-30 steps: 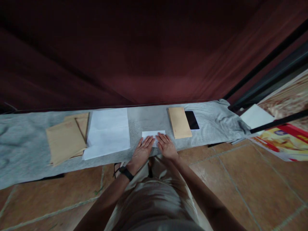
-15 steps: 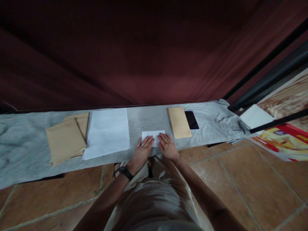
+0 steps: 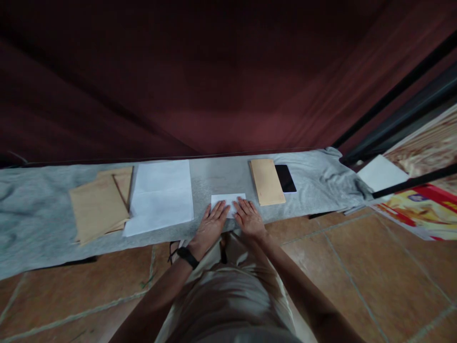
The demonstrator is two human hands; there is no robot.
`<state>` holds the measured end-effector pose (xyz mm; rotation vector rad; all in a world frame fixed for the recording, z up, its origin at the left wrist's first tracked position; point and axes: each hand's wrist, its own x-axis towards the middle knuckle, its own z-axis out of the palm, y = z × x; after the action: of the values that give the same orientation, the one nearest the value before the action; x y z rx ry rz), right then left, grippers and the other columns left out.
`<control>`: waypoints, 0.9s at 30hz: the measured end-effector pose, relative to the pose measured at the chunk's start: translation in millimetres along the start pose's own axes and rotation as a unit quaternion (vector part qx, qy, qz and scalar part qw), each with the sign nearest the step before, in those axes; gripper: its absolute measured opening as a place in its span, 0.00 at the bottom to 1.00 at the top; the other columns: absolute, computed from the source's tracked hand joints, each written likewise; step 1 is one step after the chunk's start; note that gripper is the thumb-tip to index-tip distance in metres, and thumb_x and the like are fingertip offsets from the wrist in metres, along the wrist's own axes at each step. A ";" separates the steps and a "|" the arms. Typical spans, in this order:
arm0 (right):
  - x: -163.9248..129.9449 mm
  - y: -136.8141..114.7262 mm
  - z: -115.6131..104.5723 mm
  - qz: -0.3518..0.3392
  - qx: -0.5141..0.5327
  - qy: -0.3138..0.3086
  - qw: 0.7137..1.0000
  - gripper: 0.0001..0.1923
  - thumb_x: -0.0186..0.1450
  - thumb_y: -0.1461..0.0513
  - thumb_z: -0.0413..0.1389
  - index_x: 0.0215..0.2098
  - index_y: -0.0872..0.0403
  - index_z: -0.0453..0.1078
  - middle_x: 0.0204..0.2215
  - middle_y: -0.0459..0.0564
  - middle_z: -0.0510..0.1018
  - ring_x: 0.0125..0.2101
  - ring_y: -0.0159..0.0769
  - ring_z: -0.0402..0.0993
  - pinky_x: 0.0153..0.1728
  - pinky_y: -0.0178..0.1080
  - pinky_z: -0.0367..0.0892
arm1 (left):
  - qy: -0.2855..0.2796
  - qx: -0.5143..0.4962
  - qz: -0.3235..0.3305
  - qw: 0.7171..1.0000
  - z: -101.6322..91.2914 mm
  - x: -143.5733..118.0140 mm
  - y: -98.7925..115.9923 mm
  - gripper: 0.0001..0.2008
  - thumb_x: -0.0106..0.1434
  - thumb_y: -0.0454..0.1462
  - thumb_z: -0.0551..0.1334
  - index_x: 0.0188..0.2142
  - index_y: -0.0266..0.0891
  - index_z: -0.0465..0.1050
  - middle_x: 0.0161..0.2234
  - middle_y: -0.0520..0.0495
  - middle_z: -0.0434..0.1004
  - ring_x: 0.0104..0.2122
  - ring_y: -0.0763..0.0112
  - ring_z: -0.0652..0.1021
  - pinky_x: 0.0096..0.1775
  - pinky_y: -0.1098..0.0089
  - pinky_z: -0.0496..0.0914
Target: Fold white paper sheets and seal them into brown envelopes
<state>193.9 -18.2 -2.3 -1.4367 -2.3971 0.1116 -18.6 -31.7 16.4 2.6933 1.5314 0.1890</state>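
A small folded-looking white paper (image 3: 228,197) lies flat near the front edge of the cloth-covered surface. My left hand (image 3: 211,224) rests on its left part, fingers stretched out flat. On the right part of the paper lies my right hand (image 3: 249,218), also with fingers extended, and the two hands' fingertips are a small gap apart. Both hands partly hide the paper. To the left is a stack of larger white sheets (image 3: 162,197). A pile of brown envelopes (image 3: 267,182) sits close by on the right, beside a dark phone (image 3: 285,178).
More brown paper envelopes (image 3: 100,207) overlap at the far left. Grey cloth (image 3: 221,171) covers the long narrow surface, with a dark red curtain (image 3: 221,124) behind it. Black bars, a white sheet (image 3: 382,175) and a colourful printed box (image 3: 424,209) stand at the right.
The view has shifted very slightly. Both hands stay flat on the small white paper, with almost no visible movement.
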 end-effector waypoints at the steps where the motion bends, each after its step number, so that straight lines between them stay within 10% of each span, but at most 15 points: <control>1: -0.6 0.9 -0.3 0.000 -0.001 -0.001 1.000 0.26 0.77 0.57 0.47 0.70 0.54 0.60 0.70 0.57 0.61 0.69 0.46 0.58 0.69 0.52 0.54 | -0.001 0.004 -0.002 1.000 -0.9 -0.2 0.8 0.28 0.70 0.29 0.48 0.69 0.38 0.60 0.71 0.38 0.59 0.71 0.59 0.59 0.68 0.47 0.56; 27: 7.8 -14.7 5.3 0.011 0.028 -0.006 1.000 0.24 0.76 0.57 0.50 0.68 0.55 0.65 0.69 0.59 0.63 0.69 0.48 0.58 0.69 0.56 0.51 | -0.007 -0.009 -0.008 1.000 -2.5 -0.6 2.8 0.29 0.69 0.28 0.45 0.68 0.38 0.60 0.71 0.37 0.59 0.71 0.58 0.59 0.68 0.46 0.57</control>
<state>176.4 -17.9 -1.8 -1.4416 -2.3672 0.1920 -16.9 -33.7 19.1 2.6631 1.5395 0.1816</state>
